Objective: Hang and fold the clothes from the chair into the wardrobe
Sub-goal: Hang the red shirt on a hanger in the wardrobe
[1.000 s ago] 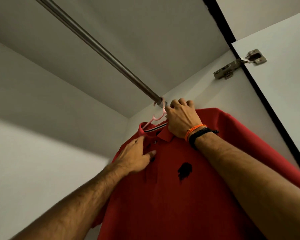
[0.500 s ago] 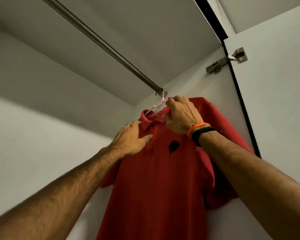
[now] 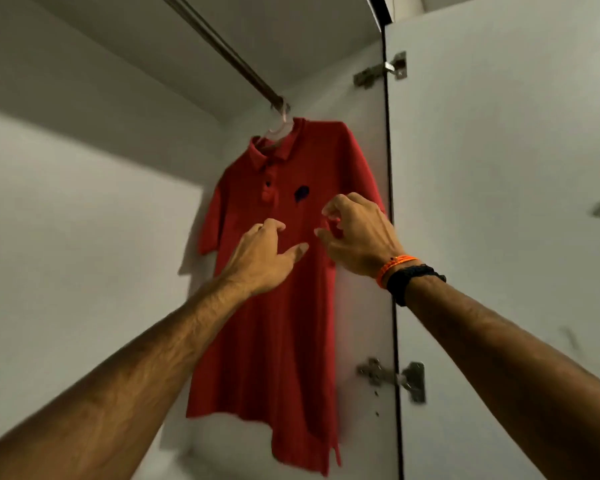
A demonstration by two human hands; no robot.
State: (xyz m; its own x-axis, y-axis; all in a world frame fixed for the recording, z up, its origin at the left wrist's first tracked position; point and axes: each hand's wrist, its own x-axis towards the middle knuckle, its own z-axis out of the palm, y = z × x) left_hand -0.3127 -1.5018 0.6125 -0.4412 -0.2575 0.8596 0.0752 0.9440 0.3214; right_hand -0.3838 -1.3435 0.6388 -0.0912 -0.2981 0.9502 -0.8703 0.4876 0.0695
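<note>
The shirt (image 3: 284,306) hangs lengthwise down from the rail's (image 3: 222,53) right end, just beyond both hands: left (image 3: 260,261) and right (image 3: 357,237), fingers apart, empty.

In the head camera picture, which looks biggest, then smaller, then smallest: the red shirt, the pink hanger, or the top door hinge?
1. Red shirt
2. Top door hinge and pink hanger: they look alike, and the shirt hides most of the hanger, so unranked.

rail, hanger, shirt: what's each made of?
Rail: likely metal with a dull brushed finish, judging by the grey sheen along it. Hanger: probably pale pink plastic, thin, smooth and moulded-looking. Red polo shirt: soft matte knit fabric that drapes and folds, likely cotton; the weave is too blurred to confirm.
</note>
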